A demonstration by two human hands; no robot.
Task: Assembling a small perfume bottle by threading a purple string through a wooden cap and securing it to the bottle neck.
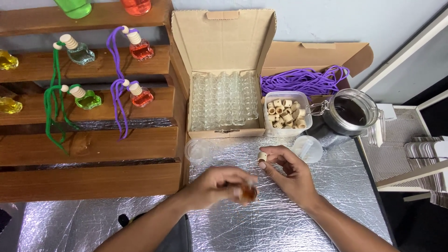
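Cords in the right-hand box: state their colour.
Purple cords, lying in the cardboard box; clearest in the head view.

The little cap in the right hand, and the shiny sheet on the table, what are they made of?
The cap pinched by the right hand looks like pale unpainted wood: matte beige, ridged, like those in the plastic tub. The table sheet seems to be metallic foil: silvery, crinkled, with glinting reflections. It could also be foil-faced plastic.

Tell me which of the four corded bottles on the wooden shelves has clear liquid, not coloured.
The upper-shelf bottle with the green cord. The green-corded one below it holds green liquid, and both purple-corded bottles hold red.
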